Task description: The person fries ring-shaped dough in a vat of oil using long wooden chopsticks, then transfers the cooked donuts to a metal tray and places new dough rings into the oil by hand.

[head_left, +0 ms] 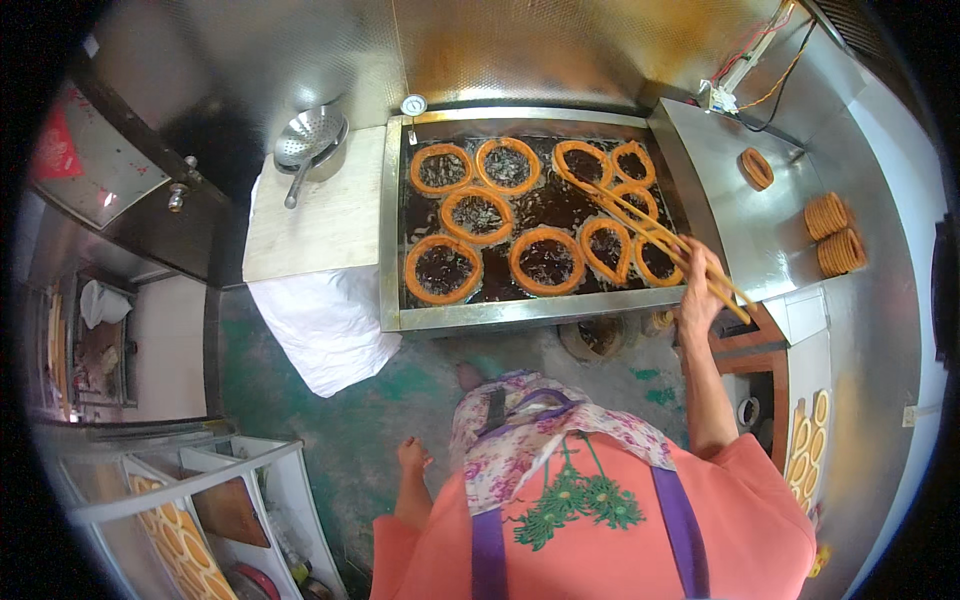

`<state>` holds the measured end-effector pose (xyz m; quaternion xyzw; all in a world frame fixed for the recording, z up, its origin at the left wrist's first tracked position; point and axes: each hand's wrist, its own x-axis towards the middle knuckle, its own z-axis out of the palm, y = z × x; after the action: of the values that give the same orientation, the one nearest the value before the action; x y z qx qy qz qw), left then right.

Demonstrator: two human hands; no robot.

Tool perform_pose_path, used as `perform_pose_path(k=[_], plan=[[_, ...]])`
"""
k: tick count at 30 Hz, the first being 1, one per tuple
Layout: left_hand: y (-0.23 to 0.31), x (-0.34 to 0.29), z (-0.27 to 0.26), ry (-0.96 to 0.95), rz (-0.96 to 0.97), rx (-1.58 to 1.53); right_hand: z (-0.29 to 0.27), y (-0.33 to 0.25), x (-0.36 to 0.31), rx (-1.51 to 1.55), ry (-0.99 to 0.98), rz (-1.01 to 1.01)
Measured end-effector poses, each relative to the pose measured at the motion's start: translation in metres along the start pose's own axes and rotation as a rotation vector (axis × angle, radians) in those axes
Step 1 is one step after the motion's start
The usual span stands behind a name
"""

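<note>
A pair of long wooden chopsticks (640, 214) is gripped in my right hand (699, 290) over the fryer's right front corner. Their tips reach in over the hot oil, at the lower edge of a golden dough ring (560, 160); whether they pinch it I cannot tell. Several more fried rings float in the wide steel fryer (500, 318), among them a large one (547, 290) at the front and another (443, 298) at the front left. My left hand (414, 455) hangs low beside my body, away from the fryer, its fingers curled with nothing seen in them.
Left of the fryer, a perforated skimmer (308, 138) rests over a metal bowl on a white-topped stand (310, 240). A steel counter (735, 190) at the right bears one loose ring (756, 169) and stacked rings (838, 238). A thermometer (413, 104) stands at the fryer's back left.
</note>
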<state>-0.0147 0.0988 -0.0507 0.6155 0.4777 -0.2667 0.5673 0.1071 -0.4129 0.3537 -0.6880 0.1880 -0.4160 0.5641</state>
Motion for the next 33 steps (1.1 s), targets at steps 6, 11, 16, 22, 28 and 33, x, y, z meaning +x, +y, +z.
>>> perform_pose_path(k=[6, 11, 16, 22, 28, 33], plan=[[-0.041, -0.047, 0.013, 0.033, 0.072, 0.074, -0.107, 0.013, -0.069, -0.49, -0.345, -0.516], [-0.095, -0.102, 0.028, 0.059, 0.101, 0.078, -0.168, 0.062, -0.119, -0.538, -0.605, -0.618], [-0.18, -0.142, 0.002, 0.054, 0.094, 0.077, -0.194, 0.065, -0.128, -0.488, -0.599, -0.607], [-0.266, -0.092, -0.047, 0.119, 0.132, 0.103, -0.207, 0.082, -0.14, -0.469, -0.59, -0.618], [-0.247, -0.099, -0.028, 0.034, 0.202, 0.067, -0.205, 0.085, -0.148, -0.487, -0.549, -0.67], [-0.208, -0.17, -0.035, -0.052, 0.284, 0.113, -0.197, 0.084, -0.165, -0.534, -0.607, -0.662]])
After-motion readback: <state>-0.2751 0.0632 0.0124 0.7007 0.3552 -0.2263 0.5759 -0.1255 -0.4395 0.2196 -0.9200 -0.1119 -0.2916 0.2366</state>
